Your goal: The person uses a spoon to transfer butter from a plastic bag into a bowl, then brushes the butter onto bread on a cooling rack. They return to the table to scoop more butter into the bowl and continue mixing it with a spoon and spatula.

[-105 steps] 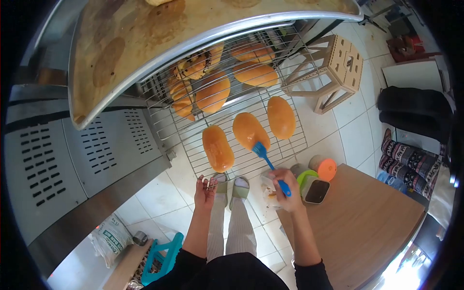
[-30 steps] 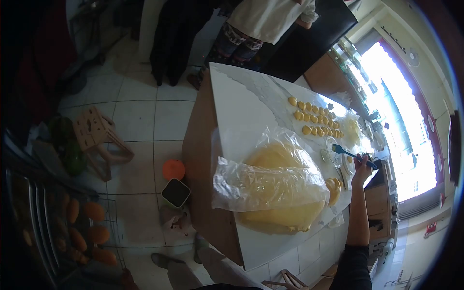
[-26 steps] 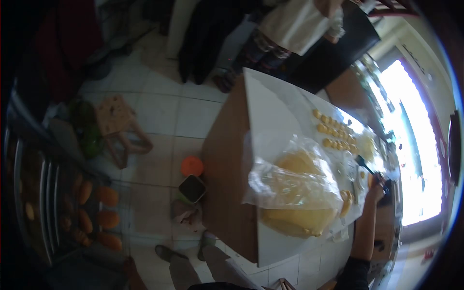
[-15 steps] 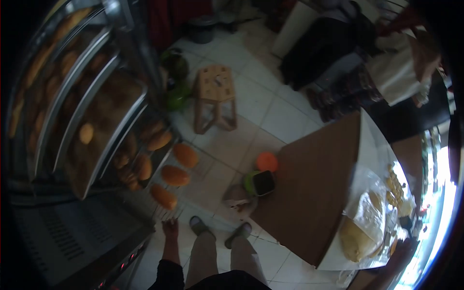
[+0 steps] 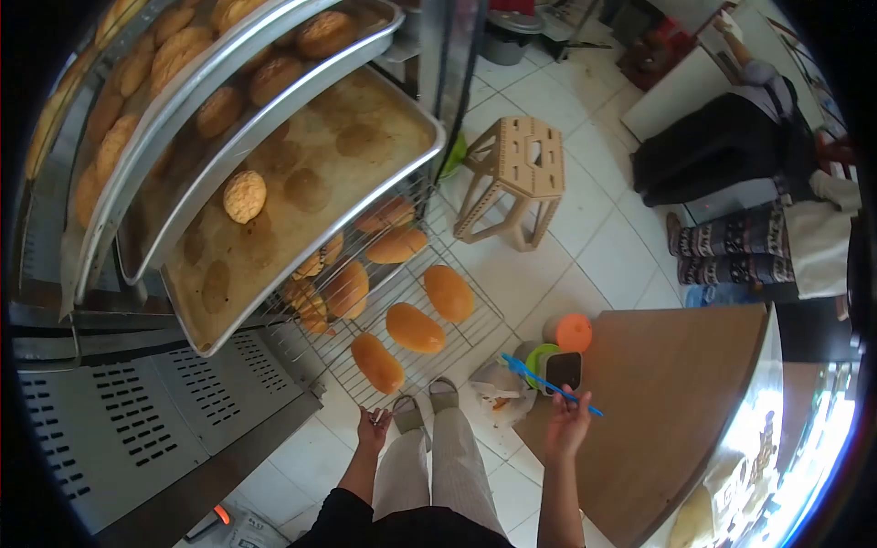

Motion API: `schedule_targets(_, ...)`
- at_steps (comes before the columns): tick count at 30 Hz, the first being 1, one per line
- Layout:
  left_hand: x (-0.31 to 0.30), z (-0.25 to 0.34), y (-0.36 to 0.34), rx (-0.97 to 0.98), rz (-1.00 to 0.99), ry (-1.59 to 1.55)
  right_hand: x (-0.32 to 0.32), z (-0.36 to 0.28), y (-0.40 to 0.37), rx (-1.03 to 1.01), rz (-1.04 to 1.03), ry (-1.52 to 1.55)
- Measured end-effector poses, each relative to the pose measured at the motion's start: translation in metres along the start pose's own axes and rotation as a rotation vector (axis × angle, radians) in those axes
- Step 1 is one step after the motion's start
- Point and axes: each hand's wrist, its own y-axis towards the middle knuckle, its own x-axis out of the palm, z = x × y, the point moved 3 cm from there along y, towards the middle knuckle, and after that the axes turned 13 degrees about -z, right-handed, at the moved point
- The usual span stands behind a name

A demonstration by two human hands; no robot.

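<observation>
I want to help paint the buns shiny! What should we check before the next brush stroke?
1. Brush held in the right hand: ok.
2. Left hand at the front corner of the rack: ok.
3. Front buns out in the open, not under the tray: ok.
4. Brush over the buns: not ok, it is off to the right of the rack.
5. Glaze on the bristles: cannot tell.
</observation>
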Motion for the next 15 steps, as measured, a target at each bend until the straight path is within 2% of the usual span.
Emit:
schedule_targets(1,-0.001,-0.003,-0.001,0.003,0.033,0.043,0.005,0.021,0.013,0.019,-0.009,-0.001)
schedule_targets(4,-0.006,-0.013,0.000,0.027,0.021,0.053,0.026,0.081,0.057,-0.108,-0.201,-0.219)
schedule_targets(7,-0.006,-0.027,-0.009,0.042,0.080,0.060,0.071,0.117,0.086,-0.235,-0.422,-0.397)
schedule_targets(8,-0.006,-0.029,-0.010,0.031,0.079,0.046,0.072,0.128,0.094,-0.220,-0.420,-0.404)
schedule_targets(10,-0.012,-0.034,-0.008,0.031,0.084,0.045,0.077,0.153,0.106,-0.245,-0.666,-0.795)
schedule_targets(11,-0.013,-0.036,-0.009,0.030,0.094,0.044,0.076,0.148,0.101,-0.235,-0.665,-0.797)
schedule_targets(13,-0.014,-0.037,-0.010,0.019,0.102,0.026,0.077,0.125,0.079,-0.268,-0.881,-1.180)
schedule_targets(15,-0.010,-0.038,-0.012,0.019,0.112,0.016,0.054,0.115,0.068,-0.296,-0.921,-1.193)
